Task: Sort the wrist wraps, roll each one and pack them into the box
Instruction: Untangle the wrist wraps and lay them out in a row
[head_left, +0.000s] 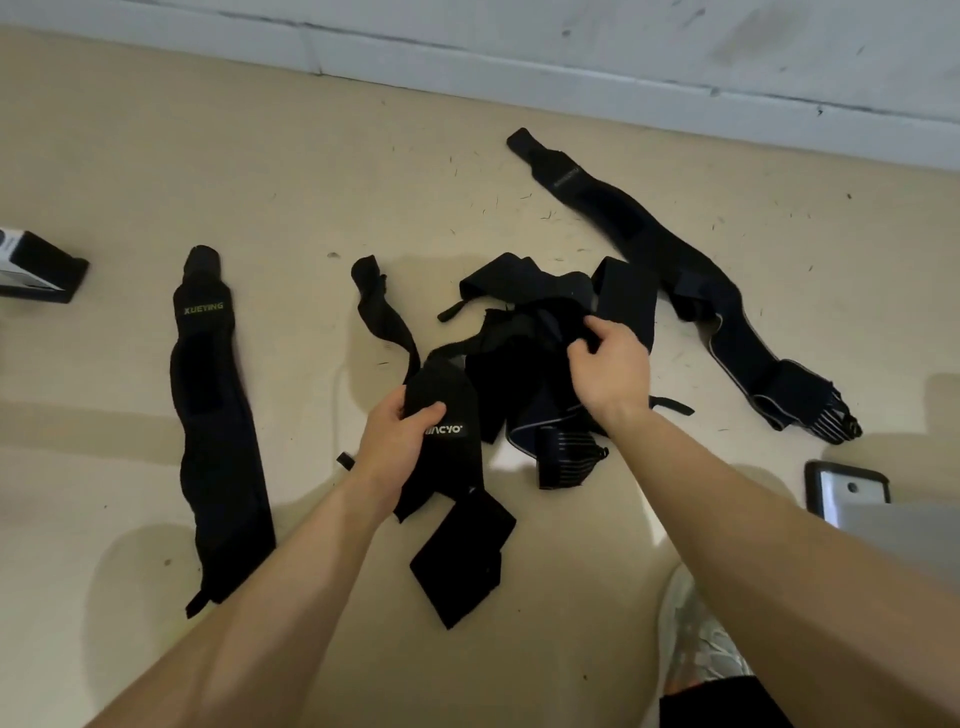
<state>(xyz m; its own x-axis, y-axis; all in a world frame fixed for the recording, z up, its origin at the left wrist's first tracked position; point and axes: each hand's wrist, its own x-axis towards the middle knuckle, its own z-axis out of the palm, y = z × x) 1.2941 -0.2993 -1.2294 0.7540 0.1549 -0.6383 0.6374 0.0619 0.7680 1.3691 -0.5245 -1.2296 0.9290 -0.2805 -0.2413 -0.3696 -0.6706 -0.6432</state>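
Observation:
Black wrist wraps lie on a beige floor. My left hand (397, 441) grips a black wrap with a white logo (449, 457), whose lower end hangs folded toward me. My right hand (610, 364) pinches black fabric in the tangled pile of wraps (524, 332) at the centre. One wrap with green lettering (218, 415) lies stretched out at the left. Another long wrap with a striped end (691, 291) lies stretched diagonally at the right. The black box (39, 267) sits at the far left edge, partly cut off.
A white wall base (571, 57) runs along the far side. A dark-framed tablet-like object (847, 488) lies at the right by my forearm. My shoe (696, 639) and dark shorts show at the bottom right. Bare floor (337, 171) lies beyond the pile.

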